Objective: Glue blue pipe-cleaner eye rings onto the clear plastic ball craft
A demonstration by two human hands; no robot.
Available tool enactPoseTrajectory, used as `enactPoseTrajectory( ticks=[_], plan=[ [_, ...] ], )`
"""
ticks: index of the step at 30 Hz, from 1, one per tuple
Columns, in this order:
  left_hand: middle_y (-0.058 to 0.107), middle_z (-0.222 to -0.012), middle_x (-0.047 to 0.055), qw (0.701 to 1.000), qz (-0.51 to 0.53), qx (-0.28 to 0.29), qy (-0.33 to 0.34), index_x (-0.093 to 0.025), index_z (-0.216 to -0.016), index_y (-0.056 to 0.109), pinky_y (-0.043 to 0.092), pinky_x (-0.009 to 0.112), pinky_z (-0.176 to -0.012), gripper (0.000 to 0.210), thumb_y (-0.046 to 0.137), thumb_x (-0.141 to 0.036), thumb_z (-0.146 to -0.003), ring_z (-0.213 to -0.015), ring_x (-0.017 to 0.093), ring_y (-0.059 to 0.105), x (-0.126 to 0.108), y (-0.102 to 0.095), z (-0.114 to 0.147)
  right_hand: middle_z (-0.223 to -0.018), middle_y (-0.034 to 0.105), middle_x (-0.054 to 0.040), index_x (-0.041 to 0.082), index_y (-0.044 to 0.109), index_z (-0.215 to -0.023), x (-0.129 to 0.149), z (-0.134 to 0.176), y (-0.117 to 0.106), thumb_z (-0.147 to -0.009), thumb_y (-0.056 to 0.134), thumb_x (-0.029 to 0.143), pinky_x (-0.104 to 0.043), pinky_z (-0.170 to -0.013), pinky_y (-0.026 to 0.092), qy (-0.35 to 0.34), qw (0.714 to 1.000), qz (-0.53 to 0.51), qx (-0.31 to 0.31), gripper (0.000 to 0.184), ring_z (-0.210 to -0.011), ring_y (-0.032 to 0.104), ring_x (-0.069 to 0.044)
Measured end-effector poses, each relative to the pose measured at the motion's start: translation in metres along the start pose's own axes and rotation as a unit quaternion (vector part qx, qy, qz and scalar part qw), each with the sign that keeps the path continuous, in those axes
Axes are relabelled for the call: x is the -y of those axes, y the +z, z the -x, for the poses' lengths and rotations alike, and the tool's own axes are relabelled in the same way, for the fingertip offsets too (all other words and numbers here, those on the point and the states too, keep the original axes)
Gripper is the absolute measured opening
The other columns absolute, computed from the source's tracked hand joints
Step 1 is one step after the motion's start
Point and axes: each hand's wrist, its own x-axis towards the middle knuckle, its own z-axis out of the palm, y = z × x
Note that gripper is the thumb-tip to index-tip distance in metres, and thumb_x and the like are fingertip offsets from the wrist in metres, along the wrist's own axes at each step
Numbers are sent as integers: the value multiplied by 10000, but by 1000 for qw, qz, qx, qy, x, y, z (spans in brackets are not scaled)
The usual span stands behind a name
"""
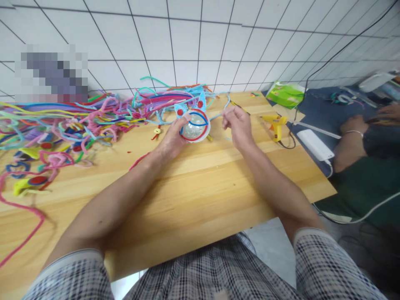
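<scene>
As we look down in the head view, our left hand (175, 136) grips the round piece (195, 130), thumb over its front, the other fingers mostly hidden, toward the far edge of the tabletop (200, 187). Our right hand (238, 125) is closed, its thumb and forefinger seeming to pinch a blue stem (216, 116). From there the stem runs left toward the round piece's rim, and another stretch bends up toward the far edge; we cannot tell whether it touches the rim. The piece lies left of the right hand, its two ears (201, 103) pointing to the far edge. The pile (90, 125) spreads along the far edge to the left; the glue gun (276, 127) lies near the right edge.
</scene>
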Motion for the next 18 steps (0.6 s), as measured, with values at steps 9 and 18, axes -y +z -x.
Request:
enactPoseTrajectory(
  ticks=[9,18],
  plan=[
    [950,-1148,61,999,32,9,-7,-246,-1360,814,764,447,-1078,344,767,-447,-1085,-1208,324,916,-7,2,0,-639,586,73,259,553,-725,5,-41,-63,-1017,868,413,-187,-546,468,64,986,32,-152,457,-590,560,-97],
    [945,-1223,49,998,41,-25,40,-264,-1278,842,751,447,-1131,312,829,-493,-1066,-1347,328,874,-6,8,3,-770,654,31,259,642,-775,-22,23,-131,-848,850,330,-372,-863,626,73,945,282,-148,232,-837,673,-205]
  ],
)
